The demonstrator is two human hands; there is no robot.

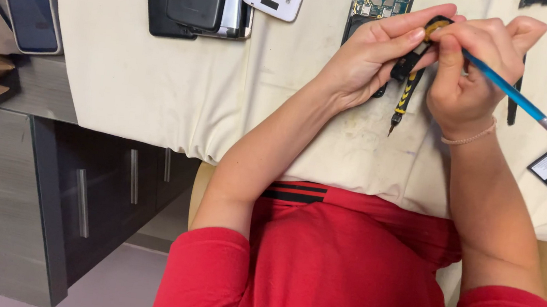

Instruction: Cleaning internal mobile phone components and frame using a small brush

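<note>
Red shirt (355, 279) nearest; both hands work above it on the cloth-covered surface (158, 79).
Left hand (374, 55) pinches a small black part (413, 56); right hand (469, 66) is closed round a blue brush (513, 95), touching that part. A screwdriver (403, 100) lies just below, an opened phone (380, 1) beside.

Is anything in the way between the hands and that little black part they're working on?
No. The left hand and the right hand both already hold the small black part, with nothing between. The right hand also grips a blue-handled brush. A black-and-yellow screwdriver lies just beneath on the cloth.
</note>
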